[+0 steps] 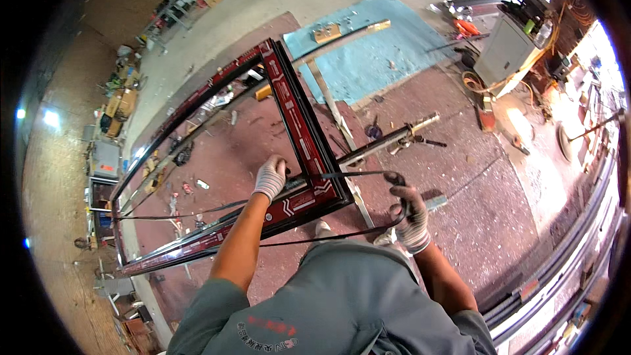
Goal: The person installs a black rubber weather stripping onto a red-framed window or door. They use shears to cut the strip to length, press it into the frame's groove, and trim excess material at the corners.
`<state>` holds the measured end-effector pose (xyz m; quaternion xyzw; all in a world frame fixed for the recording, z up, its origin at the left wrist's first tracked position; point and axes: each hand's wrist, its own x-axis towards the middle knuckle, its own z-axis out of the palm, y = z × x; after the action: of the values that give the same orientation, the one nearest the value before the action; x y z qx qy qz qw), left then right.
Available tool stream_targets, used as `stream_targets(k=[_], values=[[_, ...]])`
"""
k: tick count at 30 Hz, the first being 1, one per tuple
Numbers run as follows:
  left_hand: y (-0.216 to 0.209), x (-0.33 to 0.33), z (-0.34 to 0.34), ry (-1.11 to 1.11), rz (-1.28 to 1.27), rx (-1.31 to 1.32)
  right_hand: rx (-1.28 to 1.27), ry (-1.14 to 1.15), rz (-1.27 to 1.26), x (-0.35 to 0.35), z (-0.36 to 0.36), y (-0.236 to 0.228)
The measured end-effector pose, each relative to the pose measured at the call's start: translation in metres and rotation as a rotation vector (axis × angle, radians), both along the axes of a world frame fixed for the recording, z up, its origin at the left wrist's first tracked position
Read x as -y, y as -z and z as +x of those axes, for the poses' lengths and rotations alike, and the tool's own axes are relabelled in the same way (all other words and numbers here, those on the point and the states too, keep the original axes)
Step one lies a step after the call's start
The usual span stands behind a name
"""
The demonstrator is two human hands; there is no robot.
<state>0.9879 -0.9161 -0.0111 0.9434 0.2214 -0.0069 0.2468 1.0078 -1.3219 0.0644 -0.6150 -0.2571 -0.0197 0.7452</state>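
In front of us lies a rectangular black frame faced in patterned dark red; we hold a thin black strip, bent back beyond the frame's right edge.

Floor is grey and bare-surfaced at the far side; dark red sheeting covers the middle, with a blue sheet adjoining. A tan block and pale scraps lie on the blue sheet. The red sheeting bears scattered light debris and a small white item. A grey cabinet stands at right; cardboard boxes line the left, contents indistinct
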Motion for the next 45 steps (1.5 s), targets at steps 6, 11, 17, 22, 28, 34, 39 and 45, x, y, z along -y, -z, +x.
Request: stream_targets(k=[6, 11, 17, 22, 28, 34, 39, 45], values=[[0.057, -0.035, -0.024, 0.26, -0.062, -0.567, -0.069, -0.247, 0.096, 0.007, 0.009, -0.012], [0.085, -0.058, -0.019, 0.199, 0.027, -0.587, -0.094, -0.313, 0.106, 0.013, 0.014, -0.018], [-0.002, -0.013, 0.013, -0.224, 0.029, 0.036, -0.192, -0.136, -0.106, 0.014, 0.032, 0.031], [-0.111, 0.046, 0.064, 0.246, 0.207, 0.64, -0.281, -0.192, -0.231, 0.005, 0.06, 0.073], [-0.184, 0.17, 0.131, 0.768, -0.026, 0.943, -0.41, -0.332, -0.483, 0.018, 0.116, 0.107], [-0.167, 0.202, 0.111, 0.964, -0.181, 0.95, -0.304, -0.218, -0.735, 0.034, 0.139, -0.062], [-0.176, 0.183, 0.103, 0.866, -0.159, 1.022, -0.114, -0.459, -0.928, 0.088, 0.183, -0.048], [-0.163, 0.22, 0.098, 0.897, -0.225, 1.175, 0.245, -0.226, -1.055, 0.088, 0.231, -0.144]])
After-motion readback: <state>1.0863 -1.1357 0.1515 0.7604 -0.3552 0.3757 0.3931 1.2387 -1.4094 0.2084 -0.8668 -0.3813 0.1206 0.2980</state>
